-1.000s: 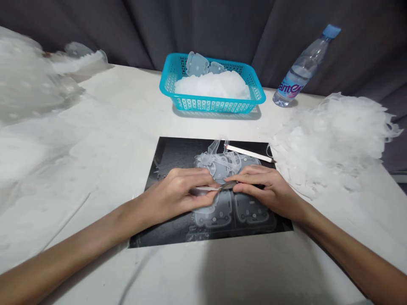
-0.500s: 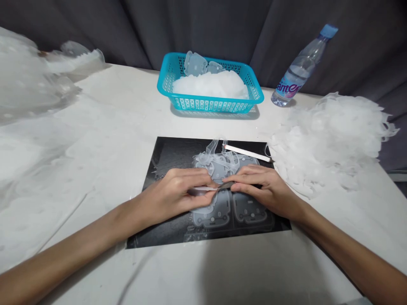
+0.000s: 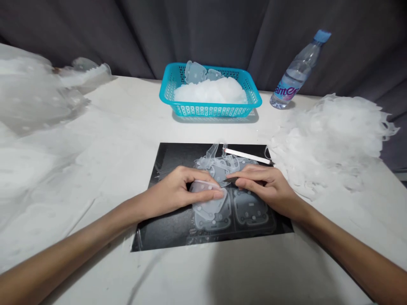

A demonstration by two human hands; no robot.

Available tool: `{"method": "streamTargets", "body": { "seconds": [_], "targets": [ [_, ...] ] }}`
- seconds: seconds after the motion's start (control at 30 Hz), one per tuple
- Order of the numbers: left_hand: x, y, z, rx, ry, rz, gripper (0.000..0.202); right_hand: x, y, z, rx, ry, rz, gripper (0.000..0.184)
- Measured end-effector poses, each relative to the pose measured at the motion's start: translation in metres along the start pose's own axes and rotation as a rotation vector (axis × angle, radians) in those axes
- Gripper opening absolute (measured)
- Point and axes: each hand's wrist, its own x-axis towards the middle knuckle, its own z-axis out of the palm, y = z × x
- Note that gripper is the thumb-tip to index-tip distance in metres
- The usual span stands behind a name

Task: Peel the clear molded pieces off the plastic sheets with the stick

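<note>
Translucent, dotted piece (image 3: 210, 206) in pinch of left fingers (image 3: 206, 195); dark blade (image 3: 231, 180) between right fingers (image 3: 250, 185).

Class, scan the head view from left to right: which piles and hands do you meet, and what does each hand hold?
Blurry whitish pile → left hand holding a translucent piece → right hand holding a dark pointed tool → white heap.

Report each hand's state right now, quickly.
Left hand: closed, pinching a translucent piece between thumb and fingers.
Right hand: closed, holding a small dark blade.
</note>
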Motion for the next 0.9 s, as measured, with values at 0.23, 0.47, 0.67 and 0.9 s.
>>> {"method": "streamTargets", "body": {
  "seconds": [0.23, 0.47, 0.67, 0.9],
  "targets": [
    [-0.0001, 0.0012, -0.0028, -0.095, -0.021, -0.044, 0.015, -0.0010, -0.0009, -0.0003, 0.016, -0.018, 0.006, 0.022],
    [0.0006, 0.0037, -0.0018, -0.150, 0.012, -0.024, 0.012, -0.0022, -0.0064, 0.0041, 0.031, -0.007, 0.024, 0.021],
    [-0.0005, 0.0066, 0.0004, -0.345, 0.031, -0.115, 0.022, -0.0021, -0.0061, 0.0067, 0.004, 0.009, 0.029, 0.022],
    [0.0012, 0.0075, -0.0005, -0.217, 0.052, -0.061, 0.020, -0.0021, -0.0061, 0.0061, 0.032, 0.007, 0.028, 0.022]
  ]
}}
